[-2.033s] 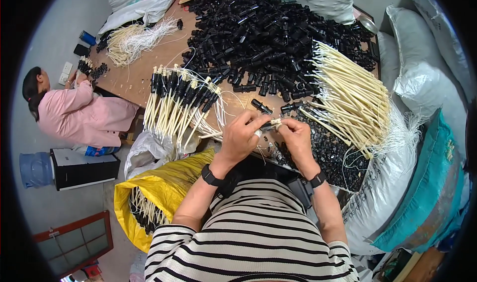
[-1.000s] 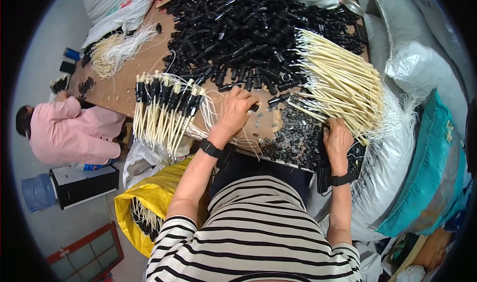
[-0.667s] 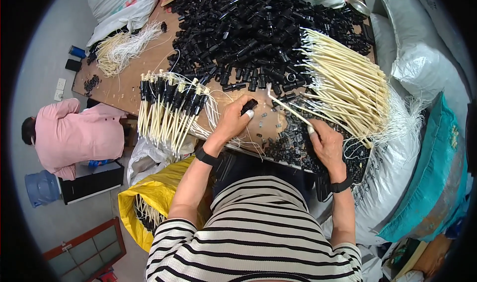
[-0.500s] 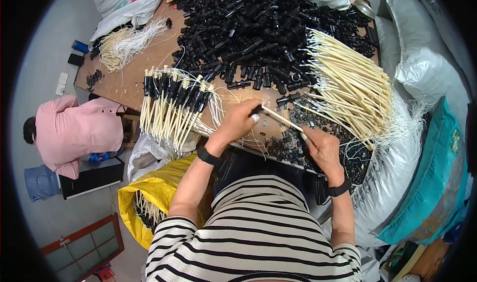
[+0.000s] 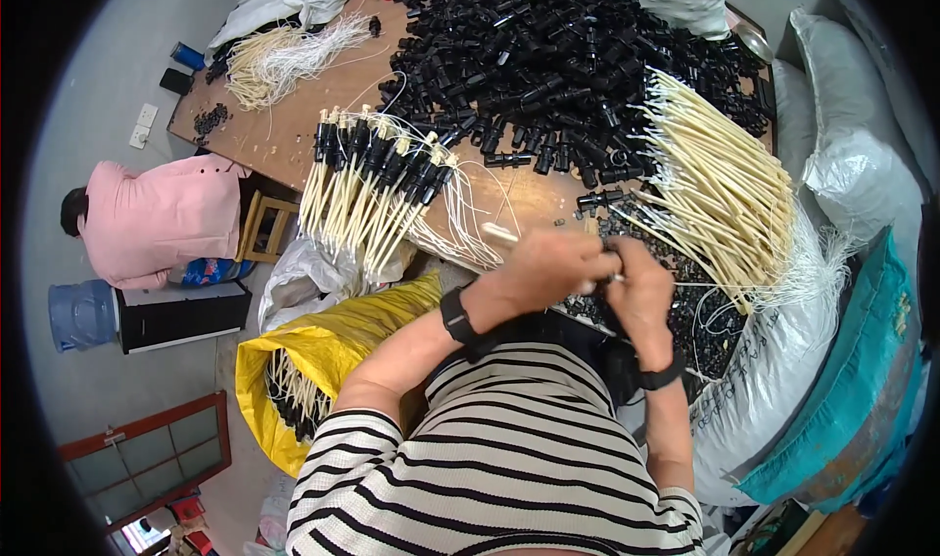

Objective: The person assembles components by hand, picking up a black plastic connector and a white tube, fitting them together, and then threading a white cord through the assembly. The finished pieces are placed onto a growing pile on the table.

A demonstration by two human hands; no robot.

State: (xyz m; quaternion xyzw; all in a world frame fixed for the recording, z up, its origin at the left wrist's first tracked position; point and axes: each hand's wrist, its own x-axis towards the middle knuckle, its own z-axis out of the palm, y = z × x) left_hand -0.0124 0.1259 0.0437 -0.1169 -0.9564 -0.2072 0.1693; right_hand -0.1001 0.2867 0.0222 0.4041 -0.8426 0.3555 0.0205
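Note:
My left hand (image 5: 548, 267) and my right hand (image 5: 641, 287) meet at the near edge of the wooden table (image 5: 294, 130), fingers closed together around a cream tube with a small black connector; the piece is mostly hidden, only its cream end (image 5: 499, 232) pokes out left. Both wrists wear black bands. A large heap of black connectors (image 5: 548, 57) covers the table's far half. A bundle of bare cream tubes (image 5: 715, 184) lies to the right. Finished tubes with black caps (image 5: 377, 179) fan out on the left.
A yellow sack (image 5: 313, 360) holding more finished tubes stands below the table's edge. A person in a pink top (image 5: 157, 223) bends at the left near a blue water bottle (image 5: 78, 313). White and teal sacks (image 5: 842, 360) crowd the right. Loose cream tubes (image 5: 274, 57) lie far left.
My right hand left the black parts on the right, brought a cream tube over, and joined my left hand, which picked up a black connector. Both hands are now pressed together.

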